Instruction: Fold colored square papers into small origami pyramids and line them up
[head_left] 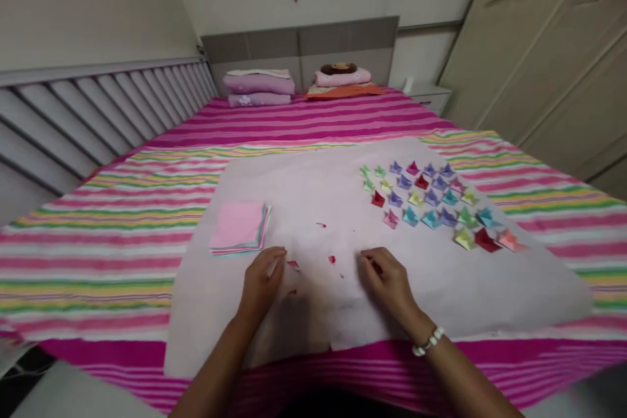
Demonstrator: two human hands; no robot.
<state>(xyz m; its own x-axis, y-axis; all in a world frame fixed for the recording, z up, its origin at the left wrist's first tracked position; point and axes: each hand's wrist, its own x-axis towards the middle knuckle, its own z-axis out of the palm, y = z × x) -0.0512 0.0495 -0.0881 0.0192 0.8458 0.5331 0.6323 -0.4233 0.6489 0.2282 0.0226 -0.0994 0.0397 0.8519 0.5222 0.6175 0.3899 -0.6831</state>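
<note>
My left hand (263,284) rests on a white sheet (343,209) spread over the bed, fingers curled in a pinch beside a small red paper scrap (293,265). My right hand (386,281) lies a little to the right, fingers curled around something small and red that I cannot make out. More red scraps (332,259) lie between the hands. A stack of coloured square papers (238,227), pink on top, sits just beyond my left hand. Several small folded paper shapes (431,202) in many colours lie in rows to the far right.
The bed has a pink, green and yellow striped cover (122,222). Folded purple bedding (258,87) and a pink and orange pile (343,81) lie at the headboard. A slatted rail (88,117) runs along the left; wardrobe doors (548,59) stand at the right.
</note>
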